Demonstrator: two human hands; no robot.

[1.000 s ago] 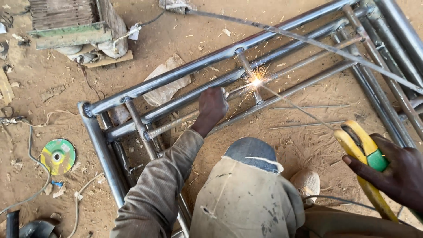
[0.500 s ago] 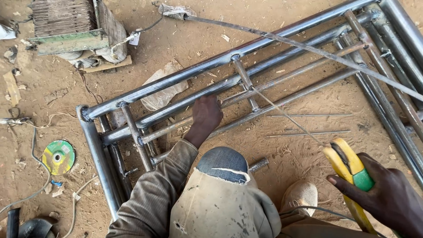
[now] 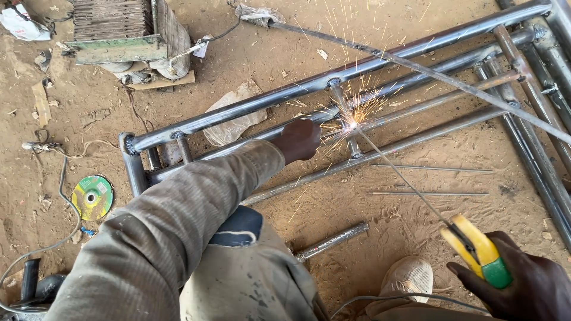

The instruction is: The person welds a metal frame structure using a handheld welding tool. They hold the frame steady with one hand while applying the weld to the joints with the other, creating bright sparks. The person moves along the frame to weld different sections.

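Observation:
My left hand [image 3: 299,140] rests closed on a pipe of the grey steel tube frame [image 3: 250,107] lying on the sandy ground. My right hand [image 3: 522,286] grips a yellow and green electrode holder [image 3: 476,249] at the lower right. A thin welding rod [image 3: 398,172] runs from the holder up to a joint on a short crosspiece, where bright sparks [image 3: 353,123] fly. The hand on the pipe is just left of the sparks.
A welding machine [image 3: 122,32] with cables stands at the top left. A green cutting disc [image 3: 91,197] lies on the sand at left. A short pipe piece [image 3: 332,241], loose rods [image 3: 428,193], a plastic bag [image 3: 235,119] and my shoe [image 3: 409,276] are nearby.
The arc was lit a second ago, out half a second ago, and sparks fly again now. My view has shifted left; my left hand stays on the pipe.

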